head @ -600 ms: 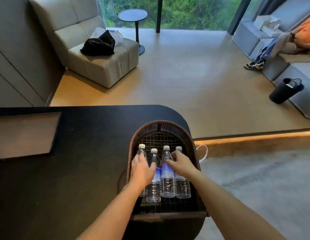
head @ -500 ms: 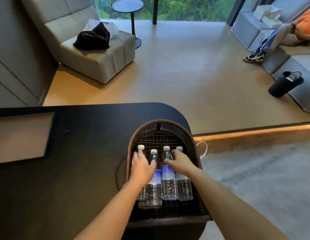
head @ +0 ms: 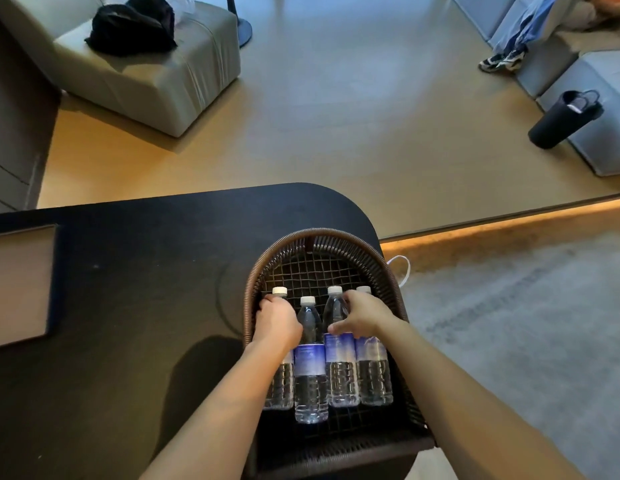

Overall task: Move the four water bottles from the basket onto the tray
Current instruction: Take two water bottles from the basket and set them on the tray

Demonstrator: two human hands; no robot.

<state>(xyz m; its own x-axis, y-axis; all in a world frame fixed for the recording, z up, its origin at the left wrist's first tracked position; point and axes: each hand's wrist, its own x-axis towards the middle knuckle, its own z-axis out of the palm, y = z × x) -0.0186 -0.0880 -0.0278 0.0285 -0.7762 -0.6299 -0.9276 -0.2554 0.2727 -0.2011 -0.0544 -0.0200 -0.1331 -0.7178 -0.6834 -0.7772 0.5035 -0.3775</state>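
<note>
Four water bottles lie side by side in the wicker basket at the table's rounded right end, none lifted yet. A moment ago the left hand lay flat over the leftmost bottle; its fingers have since curled around that bottle's shoulder just below the white cap. Beside it, the second bottle is untouched. The right hand stays loosely curved across the necks of the third bottle and the fourth bottle; whether it grips either cannot be told. The first lift looks imminent. At the table's left edge sits the brown tray, well apart, with bare dark tabletop between. Only the basket's raised woven rim stands in the way.
</note>
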